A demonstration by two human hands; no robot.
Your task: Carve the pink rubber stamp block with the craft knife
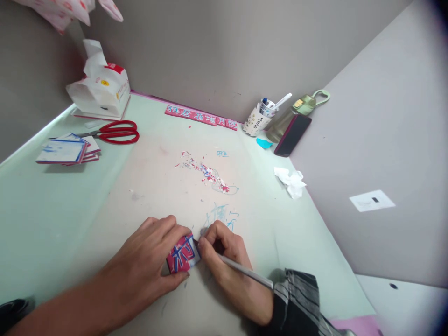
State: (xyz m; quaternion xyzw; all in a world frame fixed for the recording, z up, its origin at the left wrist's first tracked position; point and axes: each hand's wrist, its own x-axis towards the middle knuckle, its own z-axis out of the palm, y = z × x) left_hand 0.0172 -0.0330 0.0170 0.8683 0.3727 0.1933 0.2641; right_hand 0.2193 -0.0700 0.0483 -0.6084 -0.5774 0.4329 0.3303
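My left hand [157, 252] grips a small square block [182, 254] between thumb and fingers, low in the middle of the view. Its top is red and white with a character drawn in blue lines. My right hand [224, 252] is closed around a slim grey carving knife [245, 270], held like a pen. The dark tip of the knife meets the block's right edge; I cannot tell how deep it goes. Just beyond my hands, blue scribbles [220, 214] mark the table, and red, white and blue shavings [206, 172] lie scattered farther off.
At the left are red-handled scissors [119, 132], a stack of square blocks [63, 151] and a tissue pack [101, 93]. A row of carved red tiles [201, 116] lines the back. A pen cup [257, 120], green bottle [283, 121], phone [293, 135] and crumpled tissue [291, 182] stand right.
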